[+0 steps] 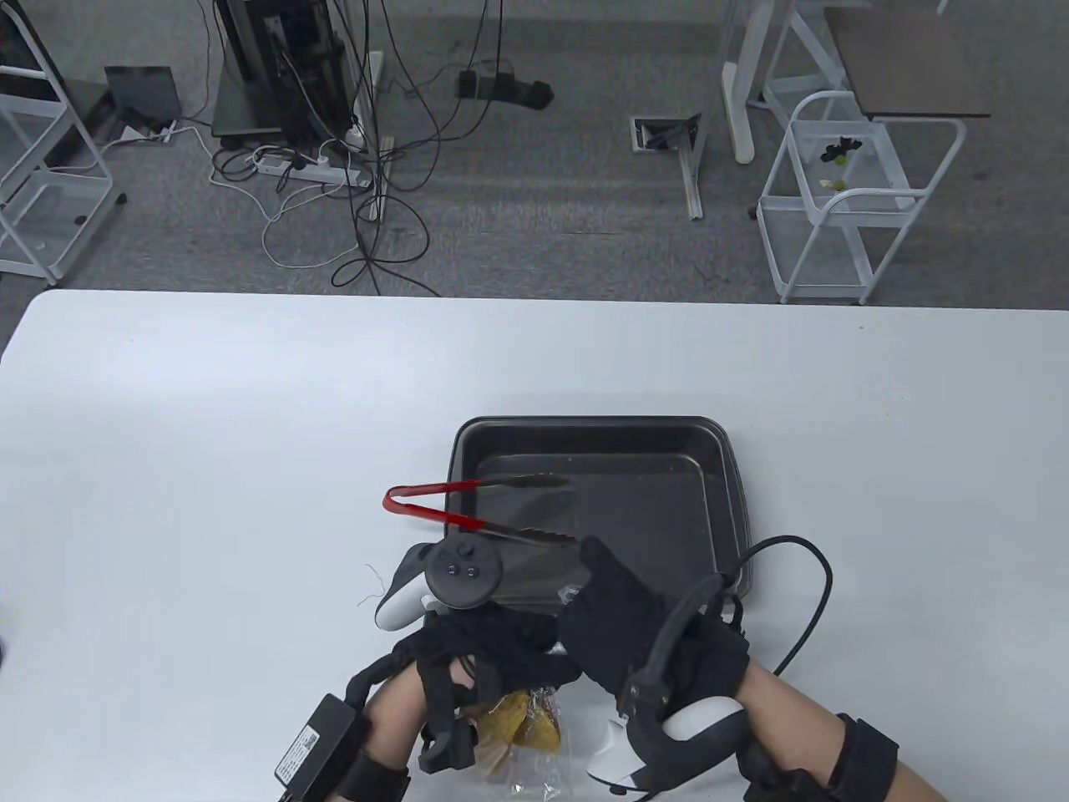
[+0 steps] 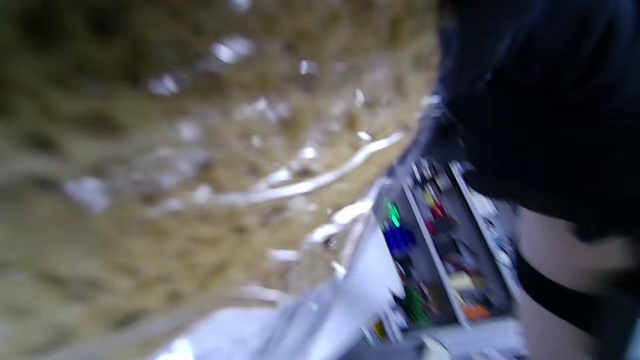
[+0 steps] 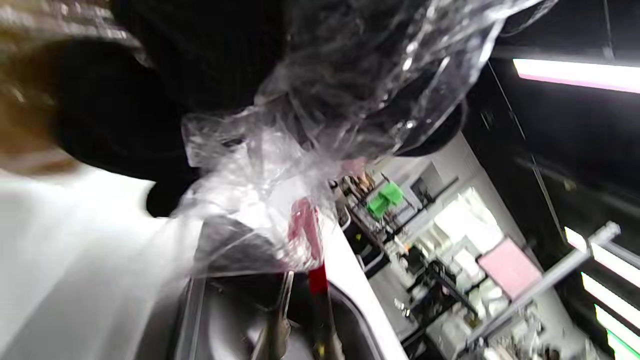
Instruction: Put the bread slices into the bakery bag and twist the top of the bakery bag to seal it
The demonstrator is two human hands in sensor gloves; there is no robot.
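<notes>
Hands: I'm gripping the bakery bag (image 1: 534,743) top with my left grip (image 1: 484,647) and right grip (image 1: 618,626), bread slices (image 1: 522,720) inside, near tray (image 1: 727,468).

The table view is evenly lit and sharp, with soft overhead light. The white table (image 1: 250,468) is bright, almost washed out toward its left, and shows only faint, diffuse shadows beside the dark baking tray (image 1: 727,501). Straight lines bow slightly near the edges, a mild wide-angle distortion.

The left wrist view is heavily blurred throughout: the bread (image 2: 150,150) is a brown smear with white glints streaked across the plastic, and nothing holds focus.

The right wrist view is sharper in the middle, where the clear bag (image 3: 310,115) catches specular highlights. Its left side is blurred and blown out. Ceiling light strips (image 3: 575,75) glare against a dark surround at the right.
</notes>
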